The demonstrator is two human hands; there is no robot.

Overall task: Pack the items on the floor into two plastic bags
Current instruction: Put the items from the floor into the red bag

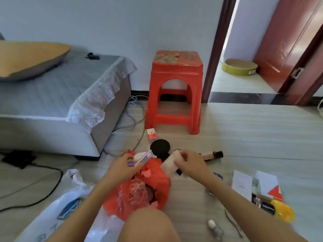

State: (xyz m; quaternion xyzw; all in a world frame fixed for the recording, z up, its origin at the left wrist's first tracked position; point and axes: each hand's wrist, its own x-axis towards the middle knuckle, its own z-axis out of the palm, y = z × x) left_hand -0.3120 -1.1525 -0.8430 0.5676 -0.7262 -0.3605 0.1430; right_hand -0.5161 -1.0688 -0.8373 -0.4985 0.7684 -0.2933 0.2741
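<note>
- Head view, looking down: the left hand (122, 164) grips a small flat purple-and-white cardboard box (139, 158), its fingers curled round the near end.
- That box's long axis runs from about 8 o'clock, at the hand, up to 2 o'clock. It hangs just over the far rim of the crumpled red plastic bag (153, 187).
- The right hand (189, 162) pinches a pale pink, soft-looking rectangular packet (169, 164), thumb and fingers closed on its upper end. The packet tilts down towards 7 o'clock, its low end over the bag's mouth.
- The red bag lies at 6 o'clock from both hands, mouth open and already holding pinkish items. The left hand is slightly nearer the opening, so I judge its box to be the easier drop.
- A white plastic bag with blue print (57, 203) lies flat at 8 o'clock from the red one, touching it.
- Not yet packed, on the floor:
  - a black round flat fabric piece (160, 145) at 12 o'clock from the hands
  - a small red-and-white carton (151, 134) beyond it
  - a slim dark-capped bottle (212, 155) at 3 o'clock from the right hand
  - white leaflets (242, 184) and a yellow toy-like object (284, 212) at 4 o'clock
  - a small grey bottle with a white cap (215, 227)
</note>
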